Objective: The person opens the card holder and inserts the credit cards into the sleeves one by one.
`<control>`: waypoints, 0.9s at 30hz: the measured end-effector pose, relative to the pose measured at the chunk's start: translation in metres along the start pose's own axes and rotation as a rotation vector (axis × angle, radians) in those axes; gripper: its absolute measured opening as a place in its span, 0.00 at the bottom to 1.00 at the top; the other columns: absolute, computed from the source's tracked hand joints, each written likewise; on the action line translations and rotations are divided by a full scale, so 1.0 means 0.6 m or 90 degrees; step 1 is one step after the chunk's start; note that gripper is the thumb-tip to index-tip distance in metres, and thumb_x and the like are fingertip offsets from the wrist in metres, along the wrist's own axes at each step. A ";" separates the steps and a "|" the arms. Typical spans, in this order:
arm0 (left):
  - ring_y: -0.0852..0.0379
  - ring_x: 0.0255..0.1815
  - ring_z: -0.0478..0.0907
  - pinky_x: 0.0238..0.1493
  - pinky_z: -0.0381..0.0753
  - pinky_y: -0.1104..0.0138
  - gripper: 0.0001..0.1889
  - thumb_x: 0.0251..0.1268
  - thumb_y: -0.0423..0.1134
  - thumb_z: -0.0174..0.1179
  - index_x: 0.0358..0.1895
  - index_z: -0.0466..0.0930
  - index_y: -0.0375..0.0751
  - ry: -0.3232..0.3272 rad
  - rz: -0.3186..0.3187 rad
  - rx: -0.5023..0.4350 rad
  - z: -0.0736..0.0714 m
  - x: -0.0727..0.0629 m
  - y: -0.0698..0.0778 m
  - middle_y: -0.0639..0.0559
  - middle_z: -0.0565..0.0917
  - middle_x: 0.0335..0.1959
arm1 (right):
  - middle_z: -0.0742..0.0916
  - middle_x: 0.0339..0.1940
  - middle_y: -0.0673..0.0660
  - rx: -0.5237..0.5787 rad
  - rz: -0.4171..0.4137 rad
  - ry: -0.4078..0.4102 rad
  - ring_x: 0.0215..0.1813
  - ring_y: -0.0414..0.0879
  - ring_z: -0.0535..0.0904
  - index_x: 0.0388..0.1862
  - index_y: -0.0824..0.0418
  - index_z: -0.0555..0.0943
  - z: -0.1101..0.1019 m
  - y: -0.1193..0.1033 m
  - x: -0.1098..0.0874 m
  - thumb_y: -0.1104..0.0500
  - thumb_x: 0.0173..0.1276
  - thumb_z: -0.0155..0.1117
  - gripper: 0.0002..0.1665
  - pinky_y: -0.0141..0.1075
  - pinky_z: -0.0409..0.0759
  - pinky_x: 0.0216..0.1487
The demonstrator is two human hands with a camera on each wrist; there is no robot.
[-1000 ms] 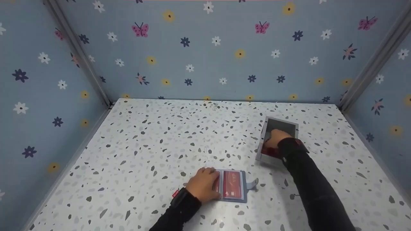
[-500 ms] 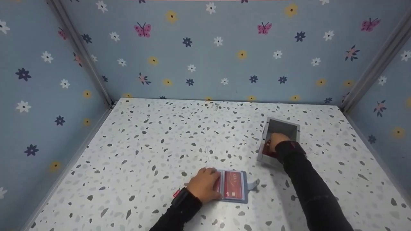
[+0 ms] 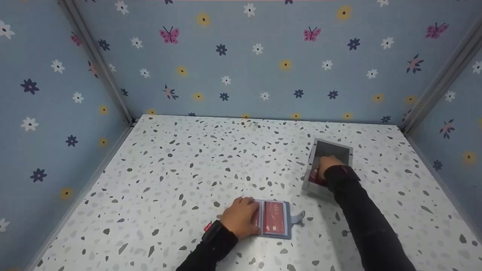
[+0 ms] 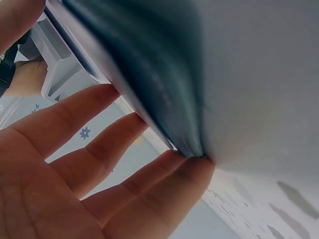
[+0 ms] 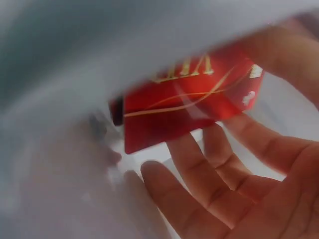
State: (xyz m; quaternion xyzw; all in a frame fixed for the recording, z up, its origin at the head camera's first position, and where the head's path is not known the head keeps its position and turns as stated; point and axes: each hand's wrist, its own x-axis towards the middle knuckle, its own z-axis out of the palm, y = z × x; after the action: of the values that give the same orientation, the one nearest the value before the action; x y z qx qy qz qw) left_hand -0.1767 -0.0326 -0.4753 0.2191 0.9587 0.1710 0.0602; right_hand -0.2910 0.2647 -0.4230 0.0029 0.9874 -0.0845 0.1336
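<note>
A light blue card holder [image 3: 289, 226] lies spread on the tabletop, a red card [image 3: 274, 217] in its clear right-hand sleeve and its strap [image 3: 298, 217] sticking out to the right. My left hand [image 3: 239, 218] covers its left part and holds it, thumb near the front edge. Up close in the left wrist view, the fingertips meet the edge of the holder [image 4: 154, 84]. My right hand [image 3: 327, 165] reaches down into a grey box [image 3: 308, 177]. There it pinches a red card [image 5: 174, 112] with gold lettering, thumb on one side and fingertips on the other.
Flowered blue panels [image 3: 241, 64] enclose the speckled white tabletop [image 3: 203, 158] at the back and both sides. A small red tag [image 3: 208, 226] shows beside the left wrist. The box walls surround the right hand.
My right hand has shifted slightly within the box, and a red card shows more clearly beside its fingers. The left hand stays on the card holder. The head view has moved a little.
</note>
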 end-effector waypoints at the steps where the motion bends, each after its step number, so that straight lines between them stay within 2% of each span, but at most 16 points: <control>1: 0.42 0.65 0.72 0.62 0.77 0.48 0.37 0.41 0.47 0.77 0.61 0.78 0.43 -0.001 -0.001 -0.001 0.000 0.000 0.000 0.43 0.77 0.63 | 0.84 0.43 0.73 -0.001 0.003 0.002 0.44 0.60 0.79 0.38 0.72 0.82 0.000 0.001 0.001 0.66 0.56 0.62 0.12 0.54 0.81 0.51; 3: 0.42 0.66 0.72 0.62 0.77 0.47 0.37 0.41 0.47 0.77 0.61 0.78 0.43 -0.003 -0.001 -0.003 -0.001 0.001 0.000 0.43 0.77 0.63 | 0.84 0.45 0.74 -0.012 0.007 0.013 0.46 0.61 0.79 0.41 0.74 0.82 0.001 0.005 0.005 0.67 0.58 0.59 0.13 0.55 0.80 0.54; 6: 0.42 0.66 0.71 0.63 0.76 0.47 0.37 0.42 0.47 0.76 0.62 0.77 0.43 -0.008 -0.005 -0.007 -0.001 0.000 0.001 0.44 0.77 0.64 | 0.85 0.43 0.73 -0.017 0.012 0.014 0.42 0.59 0.80 0.44 0.76 0.80 0.003 0.011 0.012 0.68 0.62 0.56 0.14 0.54 0.80 0.53; 9: 0.42 0.67 0.71 0.64 0.75 0.48 0.37 0.42 0.47 0.76 0.62 0.77 0.44 -0.014 -0.010 -0.009 0.000 0.000 0.001 0.44 0.76 0.65 | 0.86 0.40 0.71 -0.013 0.004 0.019 0.36 0.56 0.79 0.42 0.75 0.80 0.004 0.020 0.019 0.69 0.63 0.53 0.13 0.53 0.80 0.51; 11: 0.42 0.66 0.71 0.64 0.75 0.48 0.38 0.42 0.48 0.76 0.62 0.77 0.44 -0.015 -0.012 -0.010 -0.001 0.000 0.001 0.44 0.76 0.65 | 0.87 0.39 0.70 -0.001 -0.009 0.020 0.35 0.55 0.79 0.42 0.74 0.81 0.002 0.025 0.021 0.68 0.64 0.53 0.13 0.53 0.80 0.51; 18: 0.42 0.67 0.71 0.64 0.75 0.48 0.38 0.43 0.47 0.76 0.63 0.77 0.44 -0.019 -0.012 -0.010 -0.001 -0.001 0.001 0.44 0.76 0.65 | 0.85 0.49 0.71 0.092 -0.033 -0.002 0.48 0.60 0.80 0.52 0.73 0.79 -0.024 0.034 0.011 0.68 0.64 0.52 0.19 0.56 0.79 0.55; 23: 0.42 0.67 0.71 0.63 0.76 0.48 0.37 0.42 0.47 0.76 0.62 0.77 0.43 -0.013 -0.011 -0.013 -0.001 -0.002 0.001 0.44 0.77 0.64 | 0.82 0.50 0.72 0.145 -0.041 0.032 0.49 0.62 0.79 0.53 0.74 0.77 -0.050 0.041 -0.003 0.67 0.65 0.52 0.19 0.55 0.79 0.52; 27: 0.42 0.65 0.72 0.61 0.77 0.48 0.37 0.42 0.47 0.76 0.61 0.78 0.43 -0.003 -0.005 -0.004 -0.001 -0.002 0.001 0.44 0.77 0.63 | 0.82 0.46 0.71 0.181 -0.038 0.085 0.45 0.60 0.80 0.50 0.73 0.75 -0.070 0.037 -0.018 0.65 0.66 0.51 0.17 0.48 0.81 0.44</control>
State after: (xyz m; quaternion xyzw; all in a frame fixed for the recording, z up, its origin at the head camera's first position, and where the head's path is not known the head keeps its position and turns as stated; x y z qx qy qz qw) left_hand -0.1755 -0.0326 -0.4745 0.2154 0.9590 0.1729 0.0639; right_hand -0.2910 0.2941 -0.3841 -0.0020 0.9719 -0.2267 0.0634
